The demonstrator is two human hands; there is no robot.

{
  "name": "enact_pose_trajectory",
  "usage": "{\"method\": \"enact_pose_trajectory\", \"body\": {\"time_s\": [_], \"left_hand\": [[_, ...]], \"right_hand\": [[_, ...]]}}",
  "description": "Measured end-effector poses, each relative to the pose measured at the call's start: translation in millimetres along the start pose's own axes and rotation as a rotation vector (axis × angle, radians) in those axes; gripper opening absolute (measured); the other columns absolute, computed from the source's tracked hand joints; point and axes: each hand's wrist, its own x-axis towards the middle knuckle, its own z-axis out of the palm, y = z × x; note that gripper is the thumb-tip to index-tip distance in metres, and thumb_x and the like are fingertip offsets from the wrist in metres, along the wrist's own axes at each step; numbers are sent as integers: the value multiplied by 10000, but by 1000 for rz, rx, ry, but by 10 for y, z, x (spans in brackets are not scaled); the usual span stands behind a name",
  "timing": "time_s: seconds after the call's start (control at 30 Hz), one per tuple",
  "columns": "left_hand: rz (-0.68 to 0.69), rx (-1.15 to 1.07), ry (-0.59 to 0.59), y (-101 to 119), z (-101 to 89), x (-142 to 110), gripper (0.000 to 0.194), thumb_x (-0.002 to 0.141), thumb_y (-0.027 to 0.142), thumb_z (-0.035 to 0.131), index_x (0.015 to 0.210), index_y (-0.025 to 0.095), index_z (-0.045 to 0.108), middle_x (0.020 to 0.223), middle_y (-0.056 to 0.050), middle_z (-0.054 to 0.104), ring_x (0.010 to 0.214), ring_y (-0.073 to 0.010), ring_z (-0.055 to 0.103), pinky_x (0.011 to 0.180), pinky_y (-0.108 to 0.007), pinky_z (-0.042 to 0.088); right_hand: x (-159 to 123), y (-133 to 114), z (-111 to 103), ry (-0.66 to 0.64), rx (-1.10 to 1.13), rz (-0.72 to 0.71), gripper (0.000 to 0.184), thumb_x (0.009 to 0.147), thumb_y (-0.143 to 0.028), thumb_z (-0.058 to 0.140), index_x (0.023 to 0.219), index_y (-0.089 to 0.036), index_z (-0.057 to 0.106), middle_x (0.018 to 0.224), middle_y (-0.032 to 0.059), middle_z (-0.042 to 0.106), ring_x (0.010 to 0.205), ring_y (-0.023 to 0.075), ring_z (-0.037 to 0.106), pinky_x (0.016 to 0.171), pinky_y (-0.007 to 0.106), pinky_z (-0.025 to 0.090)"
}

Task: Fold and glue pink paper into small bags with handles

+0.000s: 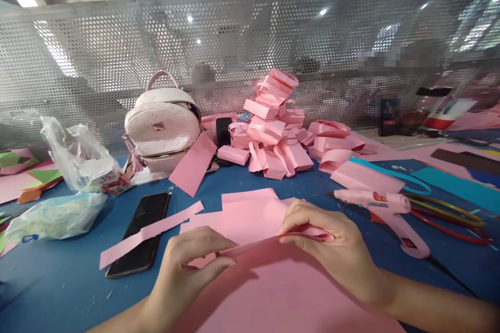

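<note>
Large pink sheet (281, 291) lies nearest you, at the bottom centre of the view, on the blue tabletop (58, 291). Its far edge meets the folded pink paper (258, 247), which is located between your two hands, directly in front of you. Your right hand (332, 244) is closed in a pinch, thumb below and fingers above, on the right part of the folded pink paper. Your left hand (187, 265) is curved, thumb and fingertips slightly parted, at the left end of the same piece; whether it grips the paper or only touches it, you cannot tell. Cut pink pieces (246, 213) lie flat just beyond the fold. To the left, a dark phone (150, 213) rests on the tabletop with a narrow pink strip (117, 254) across it. Farther left are a clear plastic bag (74, 156) and a second, filled bag (58, 218). To the right, a pink glue gun (390, 213) lies on its side, nozzle toward your right hand, with red and yellow loops (449, 213) beside it. At the rear, a pale backpack (164, 125) stands upright, left of a heap of folded pink paper shapes (273, 130).
</note>
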Motion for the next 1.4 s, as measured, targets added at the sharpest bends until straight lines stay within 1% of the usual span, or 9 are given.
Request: {"method": "enact_pose_trajectory", "body": {"time_s": [0.23,0.43,0.67,1.0,1.13,1.4], "left_hand": [[-7,-10,-30,15,-3,2,101,853,174,747,912,256,756,777,19,746,660,-111,653,646,-188,514],[10,-20,-42,8,2,7,57,872,179,728,891,224,755,775,4,746,663,-114,661,640,-188,514],[46,-11,-49,-9,1,4,49,903,200,697,892,215,743,791,-6,745,678,-113,664,639,-192,501],[96,7,-57,3,8,23,83,929,220,665,900,191,737,778,-22,747,670,-118,668,624,-197,509],[100,13,-52,-5,12,17,76,926,217,670,899,195,737,778,-21,745,666,-118,666,627,-201,510],[80,14,-59,-7,7,18,76,924,235,673,895,208,737,770,-13,742,666,-118,668,626,-198,506]], "right_hand": [[3,-10,8,5,0,-16,178,876,-339,723,756,-210,702,698,15,677,645,145,614,593,255,464],[2,1,13,14,-10,7,212,865,-368,730,735,-202,702,680,23,671,633,156,609,592,273,460],[-10,27,6,4,14,-8,108,847,-273,759,771,-221,702,703,-12,675,647,129,600,632,252,448],[-31,50,13,1,-19,-19,133,841,-276,767,756,-218,682,694,-17,664,653,135,590,649,275,427],[-25,46,16,-1,-32,-26,150,856,-286,748,741,-215,681,681,-14,659,640,136,591,658,278,442],[-11,5,12,-5,-26,-41,121,872,-254,724,762,-217,690,700,-7,661,636,131,596,644,258,477]]}}
